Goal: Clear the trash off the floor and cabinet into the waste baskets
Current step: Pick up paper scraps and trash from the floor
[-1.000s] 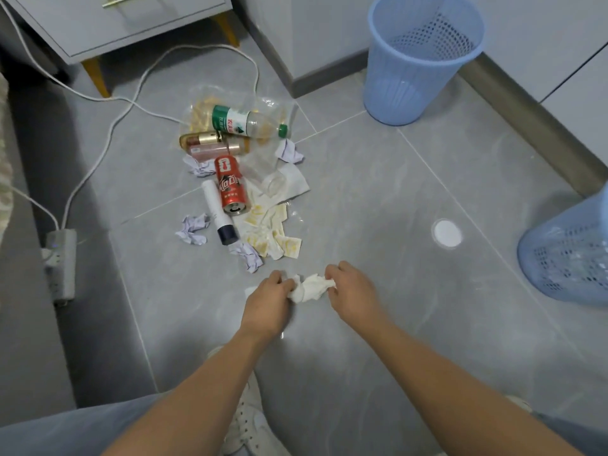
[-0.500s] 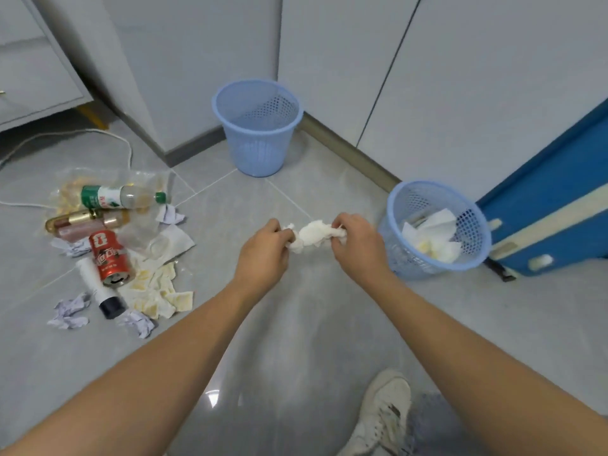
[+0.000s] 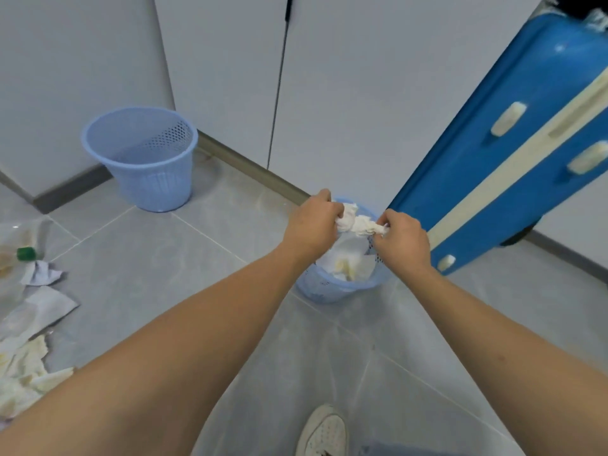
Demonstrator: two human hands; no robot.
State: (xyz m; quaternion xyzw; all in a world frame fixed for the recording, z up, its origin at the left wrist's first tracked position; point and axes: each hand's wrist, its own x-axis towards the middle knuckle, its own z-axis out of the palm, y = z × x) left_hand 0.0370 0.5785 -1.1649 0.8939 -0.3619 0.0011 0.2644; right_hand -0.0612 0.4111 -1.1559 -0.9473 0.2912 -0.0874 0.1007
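Note:
A crumpled white tissue wad [image 3: 360,223] is stretched between both hands. My left hand [image 3: 311,222] grips its left end and my right hand [image 3: 403,236] pinches its right end. The wad hangs directly over the near blue waste basket [image 3: 332,289], which holds white paper with yellowish stains. A second blue waste basket [image 3: 144,156] stands against the wall at the left and looks empty. More trash lies on the floor at the left edge: crumpled papers [image 3: 41,273], stained tissues [image 3: 23,376] and a bottle with a green cap [image 3: 24,254].
A blue suitcase [image 3: 513,133] leans beside the near basket at the right. White cabinet doors [image 3: 345,93] rise behind both baskets. My white shoe [image 3: 324,432] is on the grey tiles at the bottom.
Both hands carried the tissue wad up and to the right, from the floor beside the trash pile to above the near basket. The view swung right, leaving most of the pile out of frame.

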